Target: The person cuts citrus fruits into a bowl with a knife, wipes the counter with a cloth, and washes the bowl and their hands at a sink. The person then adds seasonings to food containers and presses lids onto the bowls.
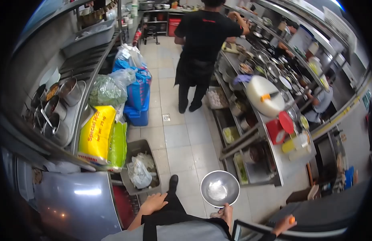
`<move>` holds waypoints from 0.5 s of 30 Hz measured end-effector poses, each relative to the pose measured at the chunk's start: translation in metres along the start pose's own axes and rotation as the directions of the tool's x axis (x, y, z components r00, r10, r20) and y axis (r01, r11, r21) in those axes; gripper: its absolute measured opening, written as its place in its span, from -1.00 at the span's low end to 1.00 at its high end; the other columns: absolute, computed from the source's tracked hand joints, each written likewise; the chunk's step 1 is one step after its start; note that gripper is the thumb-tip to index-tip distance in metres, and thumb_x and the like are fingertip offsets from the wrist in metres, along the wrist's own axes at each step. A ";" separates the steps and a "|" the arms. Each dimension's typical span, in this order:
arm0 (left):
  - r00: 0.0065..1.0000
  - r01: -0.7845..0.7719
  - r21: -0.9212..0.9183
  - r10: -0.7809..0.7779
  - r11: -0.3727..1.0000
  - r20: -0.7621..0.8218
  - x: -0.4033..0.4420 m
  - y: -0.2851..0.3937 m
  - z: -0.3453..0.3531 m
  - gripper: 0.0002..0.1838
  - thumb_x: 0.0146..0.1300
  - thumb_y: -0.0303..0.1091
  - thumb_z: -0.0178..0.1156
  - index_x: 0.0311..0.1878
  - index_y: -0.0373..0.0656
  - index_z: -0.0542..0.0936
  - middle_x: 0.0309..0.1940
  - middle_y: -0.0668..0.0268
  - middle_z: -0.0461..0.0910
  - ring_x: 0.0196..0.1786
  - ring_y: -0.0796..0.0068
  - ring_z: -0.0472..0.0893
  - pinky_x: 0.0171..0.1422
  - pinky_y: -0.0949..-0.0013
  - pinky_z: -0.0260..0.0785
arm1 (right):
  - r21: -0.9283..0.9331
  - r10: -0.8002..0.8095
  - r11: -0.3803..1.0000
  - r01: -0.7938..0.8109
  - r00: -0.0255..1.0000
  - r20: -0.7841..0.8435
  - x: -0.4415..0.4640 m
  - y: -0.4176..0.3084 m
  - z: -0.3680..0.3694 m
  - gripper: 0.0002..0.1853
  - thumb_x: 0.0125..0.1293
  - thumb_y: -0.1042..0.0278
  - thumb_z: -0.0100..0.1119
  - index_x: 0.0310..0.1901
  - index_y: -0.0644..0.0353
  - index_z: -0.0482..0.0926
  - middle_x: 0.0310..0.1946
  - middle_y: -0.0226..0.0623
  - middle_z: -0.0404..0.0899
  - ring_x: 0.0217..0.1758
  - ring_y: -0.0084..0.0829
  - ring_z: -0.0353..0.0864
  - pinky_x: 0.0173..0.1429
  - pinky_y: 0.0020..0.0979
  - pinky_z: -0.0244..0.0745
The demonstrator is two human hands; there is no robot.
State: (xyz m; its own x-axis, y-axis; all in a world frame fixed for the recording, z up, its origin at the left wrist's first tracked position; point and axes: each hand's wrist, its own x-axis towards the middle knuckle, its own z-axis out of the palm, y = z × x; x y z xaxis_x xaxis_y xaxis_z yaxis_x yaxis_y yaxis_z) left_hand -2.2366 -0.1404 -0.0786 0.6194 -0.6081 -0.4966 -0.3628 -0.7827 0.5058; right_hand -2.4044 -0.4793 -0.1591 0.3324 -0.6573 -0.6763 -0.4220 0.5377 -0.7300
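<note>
My right hand (225, 214) grips the near rim of a shiny metal mixing bowl (219, 188), held out in front of me above the tiled floor. The bowl's inside faces up and shows only bright reflections. Something small and pale beside my right fingers cannot be made out. Against the dark cloth of my leg rests my left hand (154, 203), fingers stretched out and holding nothing. Just ahead of it stands a grey bin (157, 176) with plastic bags in it. Another hand (284, 225), apparently a co-worker's, holds a small orange thing at the lower right.
A person in black (200, 44) stands in the aisle. On the right, a steel counter (292, 158) carries a red scale (276, 130) and a large white tub (264, 96). Rice sacks (98, 128) and a blue crate (138, 115) line the left. A steel surface (73, 201) is close by.
</note>
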 end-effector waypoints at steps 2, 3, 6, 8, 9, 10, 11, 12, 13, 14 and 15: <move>0.999 -0.014 -0.034 0.013 0.999 -0.033 0.036 -0.010 -0.031 -0.54 0.22 -0.07 0.01 0.13 -0.09 0.33 -0.04 0.06 0.44 0.02 -0.04 0.44 0.03 -0.04 0.28 | -0.063 0.001 0.998 0.001 1.000 0.031 0.030 -0.038 0.035 -0.85 -0.02 0.47 -0.06 -0.41 0.36 0.34 -0.72 -0.22 0.32 -0.88 -0.36 0.28 -0.82 -0.37 0.22; 1.000 0.006 -0.023 -0.006 1.000 -0.031 0.053 -0.013 -0.051 -0.53 0.22 -0.08 0.01 0.13 -0.11 0.32 -0.05 0.04 0.45 0.01 -0.04 0.44 0.04 -0.01 0.29 | -0.132 0.055 0.990 -0.048 0.998 0.044 0.051 -0.058 0.049 -0.87 -0.02 0.46 -0.05 -0.44 0.35 0.34 -0.75 -0.23 0.32 -0.88 -0.36 0.28 -0.81 -0.36 0.23; 0.998 0.043 -0.003 -0.043 0.999 -0.055 0.114 -0.014 -0.121 -0.50 0.21 -0.10 0.02 0.16 -0.13 0.29 -0.07 0.00 0.45 0.01 -0.03 0.44 0.06 0.08 0.30 | -0.076 0.020 0.997 -0.014 0.996 0.081 0.092 -0.127 0.102 -0.87 -0.01 0.44 -0.01 -0.51 0.34 0.34 -0.78 -0.25 0.29 -0.87 -0.34 0.30 -0.81 -0.34 0.23; 0.988 0.089 0.032 -0.084 0.995 -0.130 0.156 -0.016 -0.158 -0.51 0.20 -0.11 0.03 0.16 -0.09 0.30 -0.07 0.03 0.45 0.02 -0.02 0.44 0.06 0.03 0.28 | -0.054 0.000 0.999 0.006 0.994 0.109 0.127 -0.163 0.125 -0.86 -0.01 0.43 0.01 -0.52 0.33 0.34 -0.79 -0.25 0.29 -0.87 -0.33 0.31 -0.81 -0.34 0.23; 0.980 0.121 0.056 -0.110 0.991 -0.166 0.175 -0.020 -0.177 -0.52 0.20 -0.11 0.04 0.16 -0.08 0.30 -0.07 0.05 0.45 0.02 -0.01 0.44 0.05 0.01 0.27 | -0.078 -0.030 0.996 0.040 0.991 0.128 0.138 -0.184 0.136 -0.84 0.00 0.41 0.03 -0.48 0.34 0.34 -0.78 -0.24 0.30 -0.86 -0.33 0.32 -0.81 -0.33 0.24; 0.974 0.112 0.081 -0.093 0.990 -0.206 0.197 -0.023 -0.196 -0.49 0.20 -0.12 0.04 0.19 -0.07 0.27 -0.07 0.04 0.45 0.02 0.00 0.44 0.06 0.04 0.27 | -0.092 -0.027 0.995 0.036 0.995 0.094 0.151 -0.201 0.146 -0.84 0.00 0.41 0.01 -0.47 0.35 0.35 -0.77 -0.24 0.31 -0.86 -0.33 0.32 -0.81 -0.34 0.24; 0.966 0.080 0.077 -0.059 0.994 -0.251 0.220 -0.027 -0.212 -0.48 0.20 -0.12 0.04 0.20 -0.07 0.27 -0.07 0.05 0.45 0.02 0.01 0.44 0.06 0.04 0.27 | -0.102 -0.025 0.994 0.031 0.998 0.060 0.166 -0.217 0.157 -0.84 -0.01 0.41 0.00 -0.46 0.36 0.35 -0.77 -0.24 0.32 -0.86 -0.34 0.32 -0.81 -0.35 0.23; 0.955 0.045 0.079 -0.020 0.996 -0.295 0.247 -0.033 -0.227 -0.48 0.20 -0.12 0.04 0.21 -0.07 0.26 -0.06 0.05 0.45 0.01 0.02 0.45 0.06 0.03 0.27 | -0.109 -0.048 0.993 0.055 0.997 0.064 0.180 -0.234 0.168 -0.84 -0.01 0.42 -0.02 -0.45 0.36 0.36 -0.76 -0.23 0.32 -0.86 -0.34 0.32 -0.82 -0.37 0.23; 0.941 0.008 0.085 0.022 0.996 -0.337 0.270 -0.035 -0.247 -0.47 0.20 -0.12 0.04 0.21 -0.06 0.26 -0.06 0.05 0.44 0.01 0.02 0.45 0.06 0.03 0.26 | -0.115 -0.071 0.990 0.078 0.995 0.065 0.195 -0.249 0.181 -0.84 -0.01 0.43 -0.04 -0.45 0.37 0.36 -0.76 -0.23 0.32 -0.87 -0.34 0.32 -0.82 -0.38 0.23; 0.942 0.016 0.090 0.015 0.996 -0.336 0.291 -0.038 -0.265 -0.48 0.20 -0.12 0.04 0.21 -0.07 0.26 -0.06 0.06 0.45 0.01 0.03 0.45 0.06 0.03 0.26 | -0.187 -0.105 0.976 0.109 0.994 0.030 0.213 -0.264 0.196 -0.84 -0.02 0.43 -0.07 -0.44 0.38 0.37 -0.72 -0.22 0.33 -0.84 -0.36 0.32 -0.83 -0.39 0.21; 0.943 0.022 0.089 0.008 0.996 -0.332 0.311 -0.038 -0.282 -0.48 0.20 -0.12 0.04 0.21 -0.07 0.26 -0.06 0.06 0.45 0.01 0.03 0.45 0.06 0.03 0.27 | -0.220 -0.128 0.967 0.129 0.992 0.020 0.232 -0.277 0.214 -0.84 -0.01 0.43 -0.07 -0.44 0.38 0.38 -0.71 -0.22 0.34 -0.83 -0.37 0.32 -0.83 -0.39 0.21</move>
State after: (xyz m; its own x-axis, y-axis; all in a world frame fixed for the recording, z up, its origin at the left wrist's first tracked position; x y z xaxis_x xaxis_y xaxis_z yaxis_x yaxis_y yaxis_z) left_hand -1.8334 -0.2620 -0.0535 0.8122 -0.5359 -0.2305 -0.4090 -0.8048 0.4301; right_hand -2.0299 -0.6683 -0.1347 0.4003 -0.7100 -0.5794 -0.5505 0.3192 -0.7714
